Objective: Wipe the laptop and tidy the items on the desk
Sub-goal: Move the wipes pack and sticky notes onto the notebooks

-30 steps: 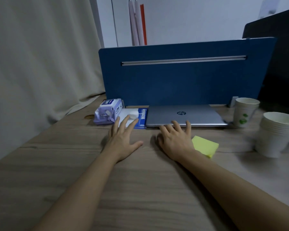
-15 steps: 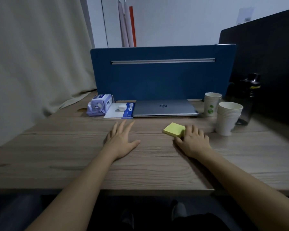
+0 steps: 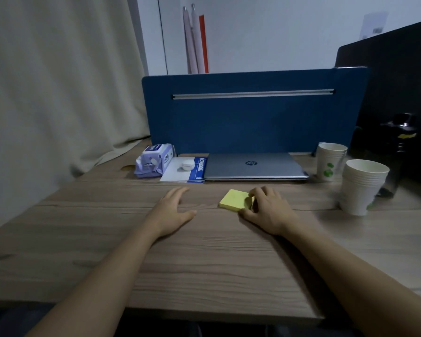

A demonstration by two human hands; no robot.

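Tidying step appears to be in hand; wiping not yet begun, judging from the layout. The right hand (image 3: 269, 210) is resting on the desk (image 3: 204, 263) with its fingers (image 3: 259, 192) curling over the near-right edge of the yellow sticky-note pad (image 3: 235, 200), thumb lying at the pad's near corner; the pad is still lying flat on the wood, so this is reading as a grip being formed, not a lift. The left hand (image 3: 171, 210) is lying palm down at about 9 o'clock of the pad, well apart from it, fingers loosely spread and holding nothing. The laptop (image 3: 254, 166) is sitting closed at 12 o'clock of the hands, against the blue divider panel (image 3: 248, 122). Touching its left edge at 9 o'clock is a notebook (image 3: 184, 171) carrying a small white round case (image 3: 187, 164), and further toward 9 o'clock the wet-wipe pack (image 3: 153, 160) is lying unopened as far as can be told. At 3 o'clock of the laptop a paper cup (image 3: 329, 161) is standing upright, with a taller stack of cups (image 3: 361, 187) nearer the viewer. Judgement: next move is calling for closing the pinch on the pad, lifting it clear, and setting it squarely with the notebook group; after that a wipe needs pulling from the pack for the laptop lid.
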